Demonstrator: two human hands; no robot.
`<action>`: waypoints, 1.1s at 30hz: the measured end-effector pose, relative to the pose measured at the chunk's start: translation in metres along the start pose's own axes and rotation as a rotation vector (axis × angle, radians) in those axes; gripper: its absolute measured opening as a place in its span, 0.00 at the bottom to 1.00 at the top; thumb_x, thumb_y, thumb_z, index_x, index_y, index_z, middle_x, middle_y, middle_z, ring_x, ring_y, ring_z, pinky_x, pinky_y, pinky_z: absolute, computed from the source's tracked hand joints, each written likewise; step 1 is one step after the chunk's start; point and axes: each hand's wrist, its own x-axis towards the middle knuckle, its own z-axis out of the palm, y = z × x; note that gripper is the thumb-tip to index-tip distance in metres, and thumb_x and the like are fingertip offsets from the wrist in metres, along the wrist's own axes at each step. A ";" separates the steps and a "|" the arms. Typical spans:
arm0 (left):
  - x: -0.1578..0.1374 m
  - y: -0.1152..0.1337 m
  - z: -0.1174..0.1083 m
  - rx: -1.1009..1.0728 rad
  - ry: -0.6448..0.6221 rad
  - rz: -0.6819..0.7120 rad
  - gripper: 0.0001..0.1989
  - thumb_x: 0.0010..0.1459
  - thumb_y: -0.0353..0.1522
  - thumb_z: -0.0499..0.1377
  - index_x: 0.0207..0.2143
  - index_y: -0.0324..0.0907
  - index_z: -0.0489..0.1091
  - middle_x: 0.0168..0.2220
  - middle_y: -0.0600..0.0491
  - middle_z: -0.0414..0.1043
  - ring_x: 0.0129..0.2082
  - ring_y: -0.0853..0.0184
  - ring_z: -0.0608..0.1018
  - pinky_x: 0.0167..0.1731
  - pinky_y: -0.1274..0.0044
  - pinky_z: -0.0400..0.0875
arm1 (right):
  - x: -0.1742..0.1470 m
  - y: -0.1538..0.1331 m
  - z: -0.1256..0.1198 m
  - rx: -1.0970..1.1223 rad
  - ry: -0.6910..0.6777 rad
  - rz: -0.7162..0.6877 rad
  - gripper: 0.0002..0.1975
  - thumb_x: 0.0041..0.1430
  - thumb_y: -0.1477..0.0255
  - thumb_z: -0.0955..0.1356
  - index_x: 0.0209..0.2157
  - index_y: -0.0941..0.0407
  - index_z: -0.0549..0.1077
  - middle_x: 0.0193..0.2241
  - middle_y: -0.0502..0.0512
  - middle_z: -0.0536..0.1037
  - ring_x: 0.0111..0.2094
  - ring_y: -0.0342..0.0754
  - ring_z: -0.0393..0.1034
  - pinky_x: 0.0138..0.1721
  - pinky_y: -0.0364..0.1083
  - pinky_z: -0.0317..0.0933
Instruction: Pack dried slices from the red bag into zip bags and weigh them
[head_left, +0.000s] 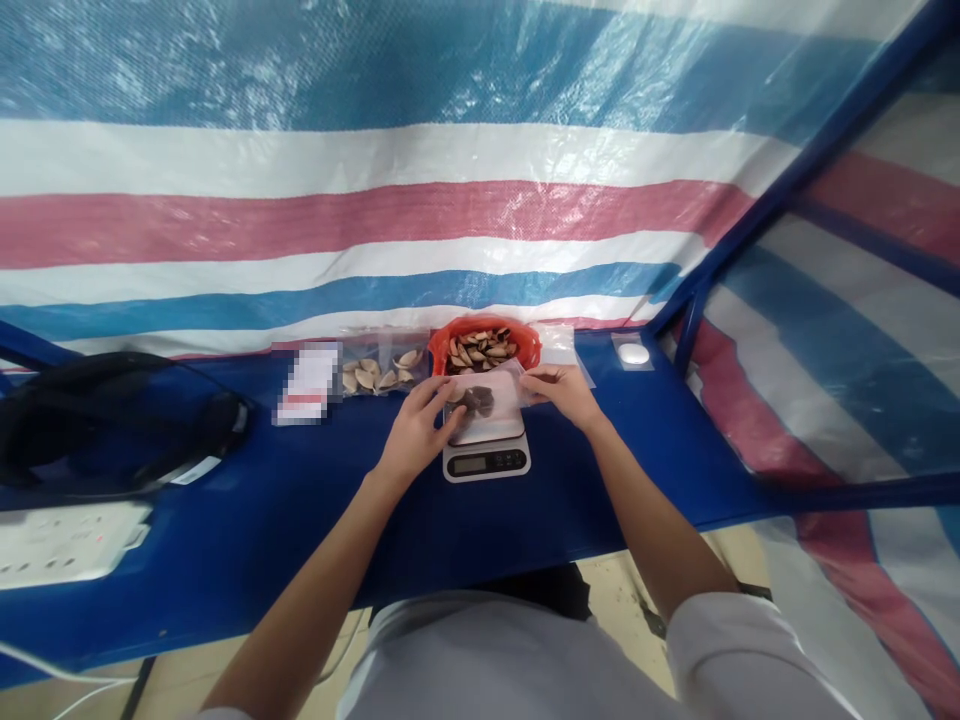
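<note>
A white digital kitchen scale [486, 466] lies on the blue table in front of me. On its platform rests a clear plastic bag [499, 415] with several dark pieces [480, 402] inside. My left hand [416, 425] is at the bag's left side, its thumb and fingers around that edge beside the dark pieces. With thumb and forefinger pinched together, my right hand [562, 392] grips the bag's upper right edge. Just behind the scale, an open red bag [529, 345] holds many pale, dark-edged slices [484, 348]. Any figures on the scale's display are unreadable.
Left of the red bag lies a clear bag of pale wedge-shaped pieces [382, 375], beside a blurred-out packet [307, 383]. A small bag with a white object [634, 353] is at right. Black headgear [120, 425] and a power strip [67, 543] sit at far left.
</note>
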 end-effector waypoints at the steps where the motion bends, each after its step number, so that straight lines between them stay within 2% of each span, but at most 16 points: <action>1: -0.001 0.001 0.002 0.002 -0.004 -0.001 0.18 0.66 0.39 0.56 0.54 0.41 0.71 0.55 0.40 0.73 0.56 0.55 0.75 0.57 0.60 0.72 | -0.001 0.002 0.000 -0.003 0.011 0.005 0.17 0.40 0.58 0.78 0.27 0.56 0.81 0.25 0.52 0.80 0.29 0.47 0.76 0.31 0.45 0.75; 5: -0.001 0.002 0.007 -0.003 -0.049 -0.008 0.20 0.67 0.39 0.54 0.55 0.40 0.71 0.56 0.39 0.72 0.58 0.53 0.74 0.58 0.58 0.71 | -0.002 0.009 0.000 -0.003 0.035 0.037 0.14 0.40 0.61 0.78 0.26 0.56 0.81 0.25 0.52 0.80 0.29 0.47 0.75 0.29 0.44 0.75; 11: 0.003 -0.004 0.007 -0.051 -0.117 -0.046 0.22 0.66 0.42 0.53 0.56 0.41 0.71 0.58 0.41 0.71 0.58 0.54 0.75 0.60 0.60 0.69 | -0.001 0.016 0.000 -0.021 0.027 0.068 0.14 0.40 0.62 0.77 0.28 0.57 0.81 0.25 0.51 0.80 0.30 0.46 0.75 0.31 0.45 0.75; 16: -0.002 -0.008 0.000 -0.068 -0.037 -0.108 0.22 0.66 0.43 0.54 0.56 0.41 0.71 0.59 0.42 0.71 0.59 0.56 0.74 0.62 0.61 0.68 | -0.005 0.015 -0.013 -0.099 0.036 0.008 0.18 0.47 0.58 0.75 0.35 0.56 0.82 0.35 0.53 0.83 0.37 0.49 0.78 0.37 0.47 0.76; 19: -0.011 -0.014 -0.007 -0.038 0.034 -0.169 0.21 0.67 0.42 0.53 0.56 0.41 0.72 0.57 0.42 0.73 0.59 0.56 0.74 0.61 0.62 0.69 | -0.012 0.016 -0.025 -0.289 0.146 -0.080 0.19 0.52 0.56 0.73 0.38 0.56 0.82 0.37 0.55 0.84 0.40 0.53 0.79 0.43 0.50 0.75; 23: -0.025 -0.027 -0.013 0.048 0.027 -0.198 0.22 0.67 0.42 0.52 0.55 0.41 0.73 0.54 0.42 0.75 0.56 0.55 0.76 0.58 0.60 0.70 | -0.025 0.026 -0.031 -0.729 0.251 -0.240 0.14 0.61 0.60 0.68 0.42 0.53 0.81 0.43 0.56 0.84 0.44 0.56 0.79 0.49 0.53 0.72; 26: -0.036 -0.034 -0.012 0.146 -0.045 -0.167 0.22 0.67 0.41 0.50 0.56 0.42 0.72 0.56 0.42 0.74 0.59 0.52 0.73 0.60 0.56 0.67 | -0.034 0.041 -0.028 -0.983 0.234 -0.364 0.16 0.64 0.66 0.66 0.49 0.53 0.79 0.53 0.59 0.79 0.56 0.58 0.73 0.55 0.54 0.68; 28: -0.043 -0.035 -0.010 0.207 -0.107 -0.156 0.23 0.66 0.41 0.51 0.58 0.42 0.71 0.59 0.41 0.72 0.62 0.50 0.70 0.62 0.53 0.64 | -0.037 0.053 -0.025 -1.100 0.202 -0.407 0.18 0.65 0.65 0.66 0.53 0.55 0.77 0.57 0.61 0.75 0.62 0.59 0.67 0.62 0.56 0.62; 33: -0.052 -0.034 -0.005 0.292 -0.164 -0.150 0.24 0.64 0.41 0.53 0.60 0.46 0.69 0.63 0.44 0.67 0.65 0.47 0.66 0.64 0.50 0.57 | -0.041 0.072 -0.022 -1.258 0.123 -0.360 0.22 0.70 0.63 0.61 0.60 0.55 0.72 0.65 0.60 0.67 0.68 0.59 0.57 0.68 0.61 0.49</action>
